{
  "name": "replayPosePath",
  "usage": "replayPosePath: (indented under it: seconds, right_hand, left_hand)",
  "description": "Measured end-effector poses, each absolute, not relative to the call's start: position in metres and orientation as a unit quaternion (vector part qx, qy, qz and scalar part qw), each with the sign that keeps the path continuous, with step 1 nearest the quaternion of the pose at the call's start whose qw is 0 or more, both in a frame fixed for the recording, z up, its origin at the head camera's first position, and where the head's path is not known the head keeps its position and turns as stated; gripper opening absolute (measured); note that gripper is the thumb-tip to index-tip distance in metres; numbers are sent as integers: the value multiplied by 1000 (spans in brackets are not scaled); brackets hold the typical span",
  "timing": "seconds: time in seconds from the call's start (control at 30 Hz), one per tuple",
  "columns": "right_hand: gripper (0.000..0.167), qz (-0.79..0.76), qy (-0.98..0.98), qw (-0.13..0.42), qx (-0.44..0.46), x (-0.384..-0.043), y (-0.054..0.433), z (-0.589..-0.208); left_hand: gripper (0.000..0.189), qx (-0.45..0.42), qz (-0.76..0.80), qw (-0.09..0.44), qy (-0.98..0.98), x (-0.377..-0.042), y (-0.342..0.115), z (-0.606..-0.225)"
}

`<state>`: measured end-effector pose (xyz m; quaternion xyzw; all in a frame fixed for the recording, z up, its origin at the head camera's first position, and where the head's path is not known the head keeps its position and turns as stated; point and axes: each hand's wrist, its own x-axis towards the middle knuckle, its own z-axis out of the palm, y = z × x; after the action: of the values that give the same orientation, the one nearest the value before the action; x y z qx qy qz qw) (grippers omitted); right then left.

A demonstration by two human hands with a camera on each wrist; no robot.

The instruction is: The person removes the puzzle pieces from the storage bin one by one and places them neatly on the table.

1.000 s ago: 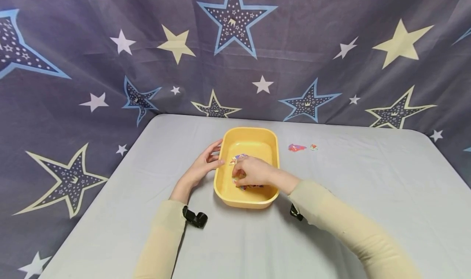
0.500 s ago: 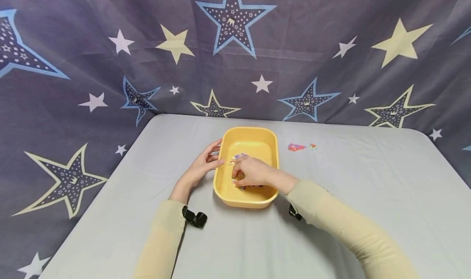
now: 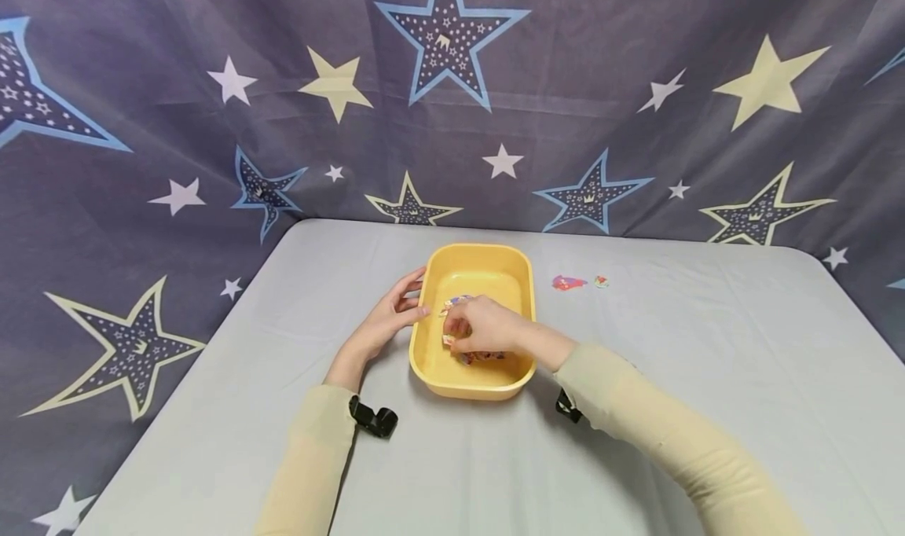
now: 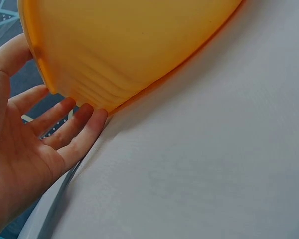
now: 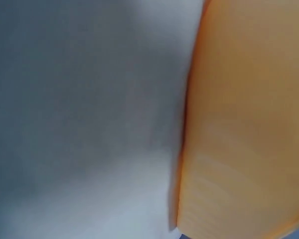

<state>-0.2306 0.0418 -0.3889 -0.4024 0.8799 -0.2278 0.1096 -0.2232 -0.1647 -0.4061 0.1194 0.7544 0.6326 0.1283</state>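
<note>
A yellow plastic tub stands on the cloth-covered table. My left hand holds its left side, thumb on the rim and fingertips against the outer wall; the left wrist view shows this hand close to the tub wall. Inside the tub, my right hand has curled fingers and pinches a small colourful cut-out. More cut-outs lie on the tub floor below it, partly hidden by the hand. In the right wrist view only the tub's outer wall shows, not the fingers.
To the right of the tub lie a pink and purple cut-out and a small round one. A dark curtain with stars hangs behind the grey-white table.
My right hand has shifted very slightly up within the tub, with a cut-out showing at its fingertips. The left hand keeps its place on the rim.
</note>
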Motion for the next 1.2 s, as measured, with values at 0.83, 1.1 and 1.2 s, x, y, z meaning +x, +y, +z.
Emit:
replayPosePath:
  seconds: [0.83, 1.1, 1.2]
  right_hand:
    - [10, -275, 868, 80, -406, -234, 59, -379]
    - [13, -275, 869, 61, -406, -234, 67, -371]
    - [15, -275, 872, 53, -402, -236, 71, -366]
  left_hand:
    - [68, 129, 643, 113, 746, -236, -170, -427]
    - [68, 128, 641, 112, 748, -236, -169, -427]
    - [68, 124, 641, 110, 749, -236, -169, -428]
